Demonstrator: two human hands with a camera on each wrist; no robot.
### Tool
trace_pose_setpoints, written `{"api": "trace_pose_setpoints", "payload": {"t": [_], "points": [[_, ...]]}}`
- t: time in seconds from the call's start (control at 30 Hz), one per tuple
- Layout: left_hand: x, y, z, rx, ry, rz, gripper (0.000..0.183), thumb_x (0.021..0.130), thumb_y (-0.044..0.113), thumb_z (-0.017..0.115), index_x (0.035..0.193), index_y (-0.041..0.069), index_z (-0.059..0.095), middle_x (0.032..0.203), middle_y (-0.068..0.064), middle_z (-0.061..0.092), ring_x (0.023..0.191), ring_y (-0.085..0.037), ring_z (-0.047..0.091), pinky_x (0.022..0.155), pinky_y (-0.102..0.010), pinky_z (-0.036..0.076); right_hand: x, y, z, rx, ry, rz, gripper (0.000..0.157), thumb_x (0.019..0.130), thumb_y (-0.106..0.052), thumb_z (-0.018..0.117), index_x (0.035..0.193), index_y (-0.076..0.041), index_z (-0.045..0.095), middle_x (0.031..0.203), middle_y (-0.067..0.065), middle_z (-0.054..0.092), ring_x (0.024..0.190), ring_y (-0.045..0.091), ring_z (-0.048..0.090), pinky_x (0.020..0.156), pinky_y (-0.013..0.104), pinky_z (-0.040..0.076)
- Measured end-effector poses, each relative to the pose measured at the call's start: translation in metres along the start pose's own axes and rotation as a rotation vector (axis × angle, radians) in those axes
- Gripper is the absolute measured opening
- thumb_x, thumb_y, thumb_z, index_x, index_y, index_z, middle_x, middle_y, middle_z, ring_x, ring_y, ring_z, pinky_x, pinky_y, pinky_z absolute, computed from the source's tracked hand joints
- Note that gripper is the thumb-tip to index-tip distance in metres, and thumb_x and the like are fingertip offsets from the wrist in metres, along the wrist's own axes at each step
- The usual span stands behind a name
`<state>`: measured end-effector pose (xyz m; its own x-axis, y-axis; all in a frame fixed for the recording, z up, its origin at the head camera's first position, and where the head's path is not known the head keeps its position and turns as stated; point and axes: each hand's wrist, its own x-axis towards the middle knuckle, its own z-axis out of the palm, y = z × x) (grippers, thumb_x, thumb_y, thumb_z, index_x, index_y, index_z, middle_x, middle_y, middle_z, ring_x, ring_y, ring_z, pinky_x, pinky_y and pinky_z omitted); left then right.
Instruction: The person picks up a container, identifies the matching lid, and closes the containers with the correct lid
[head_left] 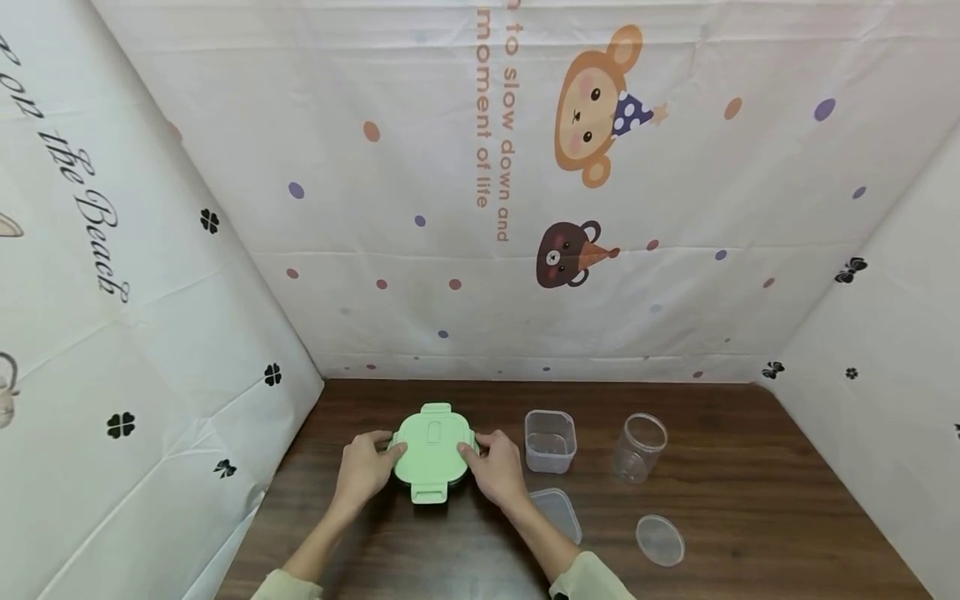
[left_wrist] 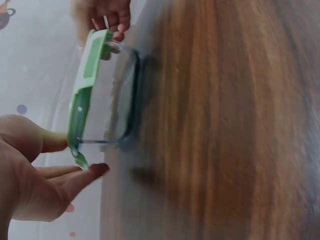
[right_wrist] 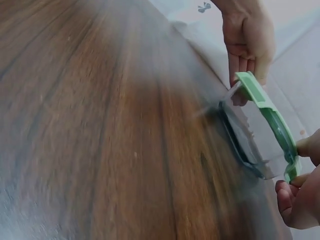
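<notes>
A glass food container (left_wrist: 131, 95) with a light green lid (head_left: 433, 450) stands on the table at centre left, seen from above in the head view. My left hand (head_left: 363, 472) pinches the lid's left side, thumb on top and fingers at the side flap (left_wrist: 80, 159). On the opposite side, my right hand (head_left: 498, 472) holds the lid in a matching way, thumb above, fingers by the flap. The front flap (head_left: 429, 493) and back flap (head_left: 436, 408) stick out from the lid. Both wrist views show the clear glass walls beneath it.
To the right stand a square clear plastic box (head_left: 551, 450) and a round clear jar (head_left: 639, 448). A square translucent lid (head_left: 557, 515), partly behind the right forearm, and a round one (head_left: 660, 540) lie nearer. Printed white cloth (head_left: 420, 292) encloses the brown wooden table (head_left: 750, 500).
</notes>
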<state>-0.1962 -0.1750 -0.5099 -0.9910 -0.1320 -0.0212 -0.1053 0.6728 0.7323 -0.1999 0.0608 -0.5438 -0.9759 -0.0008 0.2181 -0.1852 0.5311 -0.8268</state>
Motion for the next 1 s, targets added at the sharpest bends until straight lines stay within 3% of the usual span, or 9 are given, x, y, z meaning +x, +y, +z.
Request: {"api": "trace_pose_setpoints", "payload": {"t": [0.1,0.2,0.33,0.43,0.5,0.6,0.73,0.83,1.0], "points": [[0.002,-0.004,-0.001,-0.029,0.010,0.016,0.051,0.100,0.029,0.075,0.132,-0.010,0.068,0.118,-0.025,0.074,0.105,-0.038,0.073,0.081,-0.048,0.062,0.001,0.001,0.003,-0.021,0.029,-0.017,0.046,0.099,-0.027,0.077,0.124,0.012,0.073,0.088,0.007,0.062,0.072,0.013,0.051,0.064,0.029,0.046],[0.002,-0.006,-0.003,0.009,-0.013,0.036,0.054,0.102,0.034,0.073,0.132,-0.010,0.067,0.116,-0.023,0.075,0.102,-0.034,0.073,0.081,-0.048,0.061,0.001,0.000,0.006,-0.040,0.056,-0.014,0.047,0.099,-0.028,0.077,0.122,0.012,0.073,0.091,0.010,0.065,0.076,0.015,0.054,0.066,0.031,0.048],[0.003,-0.006,-0.003,0.082,-0.077,0.065,0.057,0.106,0.036,0.066,0.134,-0.013,0.064,0.114,-0.021,0.075,0.091,-0.025,0.068,0.078,-0.046,0.058,0.000,0.000,0.006,-0.059,0.100,0.001,0.040,0.096,-0.029,0.081,0.110,0.008,0.077,0.087,0.010,0.065,0.078,0.018,0.056,0.069,0.035,0.050],[0.003,-0.007,-0.002,0.085,-0.095,0.059,0.056,0.107,0.035,0.064,0.134,-0.014,0.064,0.112,-0.019,0.074,0.086,-0.022,0.064,0.076,-0.044,0.056,0.001,0.000,0.004,-0.077,0.098,0.004,0.032,0.094,-0.030,0.082,0.097,0.001,0.078,0.080,0.006,0.063,0.074,0.015,0.054,0.068,0.033,0.048],[0.003,-0.008,-0.001,0.077,-0.097,0.042,0.055,0.108,0.035,0.063,0.134,-0.014,0.064,0.114,-0.020,0.074,0.089,-0.024,0.066,0.078,-0.045,0.057,0.002,0.000,0.001,-0.085,0.071,-0.001,0.027,0.095,-0.030,0.081,0.087,-0.005,0.076,0.071,0.001,0.059,0.068,0.011,0.050,0.063,0.030,0.044],[0.003,-0.009,0.001,0.068,-0.116,0.031,0.058,0.110,0.036,0.059,0.137,-0.015,0.060,0.124,-0.027,0.071,0.105,-0.033,0.069,0.088,-0.052,0.057,0.004,0.000,-0.003,-0.087,0.014,-0.016,0.034,0.098,-0.030,0.078,0.072,-0.012,0.066,0.059,-0.007,0.045,0.057,0.008,0.039,0.056,0.026,0.035],[0.004,-0.012,0.006,0.049,-0.183,0.061,0.061,0.114,0.033,0.046,0.141,-0.021,0.050,0.137,-0.037,0.060,0.128,-0.048,0.059,0.101,-0.061,0.052,0.005,-0.001,-0.006,-0.075,-0.046,-0.029,0.044,0.101,-0.028,0.075,0.064,-0.015,0.054,0.053,-0.009,0.033,0.049,0.006,0.030,0.050,0.023,0.027],[0.005,-0.014,0.011,0.027,-0.213,0.097,0.058,0.116,0.028,0.038,0.140,-0.024,0.047,0.136,-0.039,0.057,0.130,-0.052,0.056,0.103,-0.062,0.049,0.004,-0.001,-0.006,-0.068,-0.069,-0.032,0.040,0.101,-0.026,0.073,0.067,-0.014,0.058,0.052,-0.010,0.034,0.048,0.006,0.030,0.049,0.022,0.027],[0.007,-0.018,0.020,-0.016,-0.210,0.136,0.051,0.117,0.025,0.036,0.134,-0.021,0.049,0.135,-0.035,0.055,0.127,-0.045,0.056,0.104,-0.061,0.048,0.003,-0.003,-0.007,-0.069,-0.076,-0.026,0.038,0.102,-0.026,0.073,0.067,-0.013,0.061,0.053,-0.009,0.036,0.049,0.007,0.033,0.049,0.023,0.029]]}}
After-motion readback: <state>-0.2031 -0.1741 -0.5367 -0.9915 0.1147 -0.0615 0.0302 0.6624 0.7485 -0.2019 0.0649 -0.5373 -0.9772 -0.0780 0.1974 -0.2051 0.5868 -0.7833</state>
